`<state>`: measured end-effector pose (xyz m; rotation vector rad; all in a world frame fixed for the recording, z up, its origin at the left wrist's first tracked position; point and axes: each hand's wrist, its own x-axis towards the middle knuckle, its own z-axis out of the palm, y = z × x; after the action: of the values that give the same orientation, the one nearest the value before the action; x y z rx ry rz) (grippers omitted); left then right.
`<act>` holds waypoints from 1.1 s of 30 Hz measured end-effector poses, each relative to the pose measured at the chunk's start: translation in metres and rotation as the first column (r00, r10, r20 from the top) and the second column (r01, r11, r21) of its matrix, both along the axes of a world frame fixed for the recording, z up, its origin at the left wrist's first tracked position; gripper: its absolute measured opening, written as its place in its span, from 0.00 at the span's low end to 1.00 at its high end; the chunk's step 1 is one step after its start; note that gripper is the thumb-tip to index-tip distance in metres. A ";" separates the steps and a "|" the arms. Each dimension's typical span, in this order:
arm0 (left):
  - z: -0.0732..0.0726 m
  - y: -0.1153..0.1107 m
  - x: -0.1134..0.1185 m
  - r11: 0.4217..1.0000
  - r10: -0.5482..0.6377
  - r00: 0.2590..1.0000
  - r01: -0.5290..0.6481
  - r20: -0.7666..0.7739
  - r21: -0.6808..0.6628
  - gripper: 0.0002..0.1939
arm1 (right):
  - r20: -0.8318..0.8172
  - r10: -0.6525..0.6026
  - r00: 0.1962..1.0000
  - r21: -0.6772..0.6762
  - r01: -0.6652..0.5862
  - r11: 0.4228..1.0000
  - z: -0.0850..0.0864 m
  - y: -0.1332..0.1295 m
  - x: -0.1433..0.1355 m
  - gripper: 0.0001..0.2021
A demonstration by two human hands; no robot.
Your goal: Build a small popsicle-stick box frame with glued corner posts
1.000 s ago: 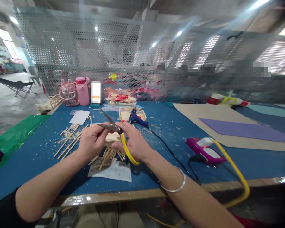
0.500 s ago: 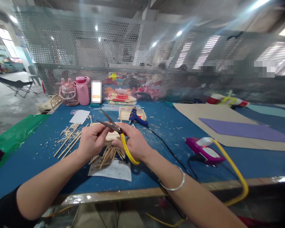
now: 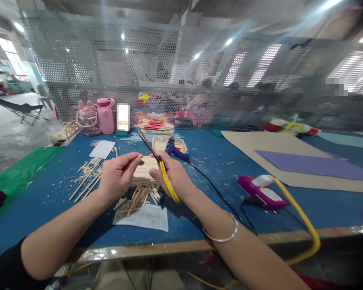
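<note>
My left hand (image 3: 119, 173) pinches a tiny piece, perhaps a bit of wooden stick, between thumb and fingertips. In my right hand (image 3: 174, 175) are yellow-handled scissors (image 3: 168, 183), their dark blades closed together and pointing up and left. Between and below the hands lies a block of flat wooden sticks (image 3: 145, 171). Nearer me, a heap of short thin sticks (image 3: 143, 194) partly covers a white sheet (image 3: 154, 217). Longer thin sticks (image 3: 85, 185) lie left of my left hand, among small scraps.
Behind my right hand lies a blue glue gun (image 3: 176, 151), its black cord running right to a purple power strip (image 3: 264, 193). Pink bottles (image 3: 105, 117) and a lit phone (image 3: 123, 117) stand at the back. Purple sheet (image 3: 308, 164) lies at the right.
The scissor blades, open before, have closed and swung away from my left hand. My right hand has shifted slightly right, and the block of sticks shows more.
</note>
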<state>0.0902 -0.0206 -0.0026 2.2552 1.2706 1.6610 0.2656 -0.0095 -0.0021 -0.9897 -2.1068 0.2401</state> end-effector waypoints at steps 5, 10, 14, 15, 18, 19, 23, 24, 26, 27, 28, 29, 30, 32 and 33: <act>-0.003 0.000 0.001 1.000 0.013 0.999 -0.013 0.034 -0.009 0.09 | 0.101 -0.052 0.994 0.102 0.042 0.994 0.001 -0.001 -0.001 0.30; -0.005 0.001 0.000 1.000 -0.010 0.996 0.009 0.084 0.016 0.08 | 0.143 -0.058 0.988 0.161 0.034 0.986 0.001 -0.002 -0.003 0.33; -0.005 0.001 0.001 0.999 -0.025 0.997 0.023 0.077 0.036 0.08 | 0.142 -0.048 0.989 0.164 0.024 0.986 0.002 -0.003 -0.003 0.32; -0.005 0.001 0.001 0.999 -0.024 0.997 0.021 0.075 0.043 0.08 | 0.139 -0.046 0.989 0.167 0.022 0.986 0.002 -0.003 -0.002 0.32; -0.005 0.000 0.001 0.999 -0.016 0.998 0.013 0.068 0.050 0.08 | 0.131 -0.036 0.991 0.173 0.013 0.985 0.001 -0.003 -0.002 0.31; -0.004 0.000 0.001 0.999 -0.017 0.998 0.014 0.065 0.049 0.08 | 0.129 -0.032 0.991 0.170 0.009 0.985 0.000 -0.003 -0.002 0.31; -0.003 -0.001 0.001 0.999 -0.019 0.999 0.017 0.048 0.039 0.08 | 0.131 -0.024 0.991 0.143 0.005 0.990 -0.003 -0.004 -0.003 0.30; -0.003 -0.002 0.001 0.999 -0.015 0.999 0.013 0.046 0.039 0.07 | 0.136 -0.031 0.990 0.143 0.011 0.990 -0.003 -0.004 -0.004 0.30; -0.003 -0.002 0.000 0.999 -0.009 0.999 0.007 0.049 0.041 0.07 | 0.151 -0.056 0.987 0.158 0.031 0.987 -0.003 -0.005 -0.004 0.31; -0.003 -0.002 0.000 0.999 -0.010 0.998 0.007 0.056 0.043 0.07 | 0.158 -0.069 0.985 0.171 0.041 0.984 -0.002 -0.006 -0.004 0.31; -0.003 -0.002 0.000 0.999 -0.012 0.998 0.009 0.067 0.043 0.07 | 0.163 -0.080 0.983 0.185 0.049 0.982 -0.002 -0.006 -0.004 0.31; -0.004 -0.001 0.000 0.999 -0.015 0.997 0.012 0.079 0.041 0.08 | 0.165 -0.087 0.982 0.197 0.054 0.979 -0.002 -0.006 -0.004 0.32; -0.004 -0.001 0.000 0.999 -0.019 0.996 0.016 0.090 0.035 0.08 | 0.164 -0.090 0.982 0.206 0.055 0.977 -0.001 -0.006 -0.004 0.32; -0.005 0.000 0.000 0.999 -0.031 0.994 0.029 0.105 0.018 0.08 | 0.161 -0.086 0.983 0.214 0.050 0.976 -0.001 -0.006 -0.004 0.32; -0.005 0.000 0.000 0.999 -0.040 0.993 0.039 0.110 0.009 0.08 | 0.160 -0.082 0.984 0.214 0.046 0.976 -0.001 -0.005 -0.004 0.32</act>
<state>0.0904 -0.0203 -0.0073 2.1443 1.1900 1.7521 0.2618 -0.0149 -0.0032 -0.9775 -2.1938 -0.1009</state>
